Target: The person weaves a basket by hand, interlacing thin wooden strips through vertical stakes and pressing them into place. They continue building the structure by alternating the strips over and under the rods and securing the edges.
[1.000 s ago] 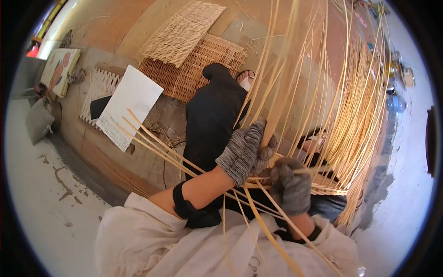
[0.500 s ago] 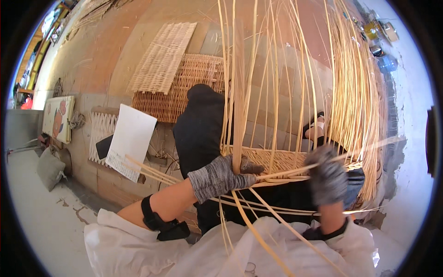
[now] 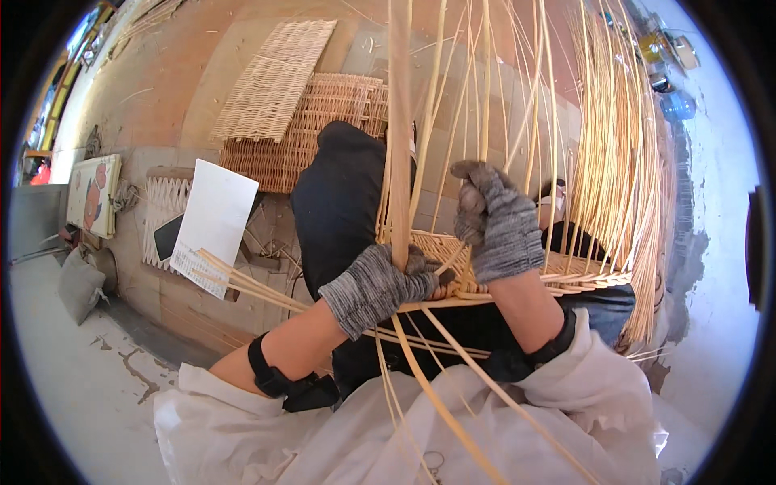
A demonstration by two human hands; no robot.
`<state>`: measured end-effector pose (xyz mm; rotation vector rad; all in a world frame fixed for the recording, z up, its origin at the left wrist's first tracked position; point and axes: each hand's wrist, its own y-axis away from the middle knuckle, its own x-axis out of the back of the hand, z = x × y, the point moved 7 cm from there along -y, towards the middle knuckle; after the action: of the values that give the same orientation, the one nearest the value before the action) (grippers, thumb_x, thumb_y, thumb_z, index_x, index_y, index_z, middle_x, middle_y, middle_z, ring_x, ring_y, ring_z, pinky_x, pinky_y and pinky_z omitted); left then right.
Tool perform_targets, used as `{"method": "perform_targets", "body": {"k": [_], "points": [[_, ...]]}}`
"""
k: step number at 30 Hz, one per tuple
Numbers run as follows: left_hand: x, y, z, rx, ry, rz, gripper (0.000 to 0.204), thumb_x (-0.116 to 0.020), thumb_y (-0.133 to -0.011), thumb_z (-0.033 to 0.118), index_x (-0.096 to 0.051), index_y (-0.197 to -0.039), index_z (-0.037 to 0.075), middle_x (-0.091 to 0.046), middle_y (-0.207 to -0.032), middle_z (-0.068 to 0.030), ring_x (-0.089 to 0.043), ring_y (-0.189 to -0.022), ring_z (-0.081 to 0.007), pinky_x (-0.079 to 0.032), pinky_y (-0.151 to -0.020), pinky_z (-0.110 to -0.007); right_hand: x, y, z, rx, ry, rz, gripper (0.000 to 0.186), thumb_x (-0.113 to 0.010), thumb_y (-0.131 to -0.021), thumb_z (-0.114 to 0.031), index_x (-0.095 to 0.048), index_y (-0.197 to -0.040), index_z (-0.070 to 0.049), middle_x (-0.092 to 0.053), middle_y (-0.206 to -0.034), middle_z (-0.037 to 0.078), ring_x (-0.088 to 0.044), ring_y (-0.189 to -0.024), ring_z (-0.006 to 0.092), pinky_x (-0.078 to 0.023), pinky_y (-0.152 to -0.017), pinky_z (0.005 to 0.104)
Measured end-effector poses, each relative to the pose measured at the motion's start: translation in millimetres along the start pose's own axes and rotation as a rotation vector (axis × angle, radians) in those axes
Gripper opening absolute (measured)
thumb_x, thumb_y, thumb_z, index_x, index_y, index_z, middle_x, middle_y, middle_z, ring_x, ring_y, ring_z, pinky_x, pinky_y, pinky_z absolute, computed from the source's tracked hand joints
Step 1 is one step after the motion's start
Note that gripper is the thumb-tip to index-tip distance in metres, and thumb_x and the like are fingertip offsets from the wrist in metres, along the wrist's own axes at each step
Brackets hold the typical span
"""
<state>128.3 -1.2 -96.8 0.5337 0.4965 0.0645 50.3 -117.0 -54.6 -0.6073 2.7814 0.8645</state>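
A half-woven wicker basket (image 3: 517, 271) sits in front of me, its long pale upright stakes (image 3: 598, 137) fanning up and to the right. My left hand (image 3: 388, 279), in a grey knitted glove, is closed around a thick upright stake (image 3: 398, 145) at the basket's woven rim. My right hand (image 3: 493, 222), also gloved in grey, is raised over the rim with its fingers curled round thin stakes. Loose willow rods (image 3: 242, 279) stick out leftward under my left forearm. Both forearms wear black wrist bands and white sleeves.
A person in black (image 3: 339, 202) crouches just behind the basket. Flat woven wicker panels (image 3: 283, 97) lean on the tiled wall, with a white sheet (image 3: 214, 214) and a small woven panel (image 3: 166, 218) below. A grey sack (image 3: 81, 283) lies on the cracked concrete floor at left.
The view has tilted, bringing the basket closer. My right hand rose from the basket's right rim to the stakes at centre. My left hand shifted onto the thick upright stake.
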Motion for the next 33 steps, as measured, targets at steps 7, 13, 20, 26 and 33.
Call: {"method": "perform_targets", "body": {"k": [7,13,20,26,33], "points": [[5,1,-2,0.152,-0.234,0.058,0.020,-0.070,-0.081,0.011,-0.052,-0.074,0.005,-0.062,-0.079,-0.0053,-0.060,-0.078,-0.0119,-0.051,-0.073,-0.024,-9,43,-40,1.215,1.336,-0.431,0.010,-0.066,-0.076,-0.013,-0.068,-0.085,-0.010,-0.064,-0.078,0.012,-0.063,-0.072,0.0293,-0.051,-0.068,0.0380],[2,-2,1,0.103,-0.174,0.099,0.024,-0.072,-0.078,0.010,-0.050,-0.071,0.005,-0.061,-0.077,-0.0048,-0.056,-0.071,-0.0123,-0.050,-0.067,-0.024,23,5,10,0.285,1.474,-0.848,0.021,-0.067,-0.077,-0.028,-0.069,-0.085,-0.008,-0.064,-0.075,0.014,-0.062,-0.071,0.0301,-0.050,-0.065,0.0351],[-1,4,3,0.137,-0.165,0.136,0.016,-0.072,-0.078,0.013,-0.060,-0.080,0.003,-0.062,-0.075,-0.0041,-0.055,-0.070,-0.0111,-0.049,-0.066,-0.026,-39,22,1,-0.088,2.265,-1.080,0.026,-0.063,-0.079,-0.022,-0.067,-0.096,-0.004,-0.066,-0.084,0.013,-0.063,-0.075,0.0246,-0.050,-0.062,0.0358],[-4,3,5,0.024,-0.173,-0.022,0.015,-0.067,-0.080,0.008,-0.059,-0.087,-0.002,-0.065,-0.093,-0.0094,-0.059,-0.089,-0.0133,-0.049,-0.078,-0.027,-8,90,6,0.876,2.071,-0.580,0.036,-0.062,-0.073,-0.016,-0.059,-0.105,0.000,-0.062,-0.097,0.013,-0.061,-0.084,0.0259,-0.049,-0.066,0.0383],[-9,3,16,-0.044,-0.167,-0.517,0.075,-0.086,-0.060,0.021,-0.049,-0.123,0.001,-0.051,-0.131,-0.0110,-0.043,-0.125,-0.0221,-0.031,-0.106,-0.039,41,90,13,0.917,1.684,-0.339,0.044,-0.069,-0.070,-0.021,-0.060,-0.109,-0.004,-0.063,-0.099,0.010,-0.060,-0.086,0.0274,-0.049,-0.071,0.0389]]}}
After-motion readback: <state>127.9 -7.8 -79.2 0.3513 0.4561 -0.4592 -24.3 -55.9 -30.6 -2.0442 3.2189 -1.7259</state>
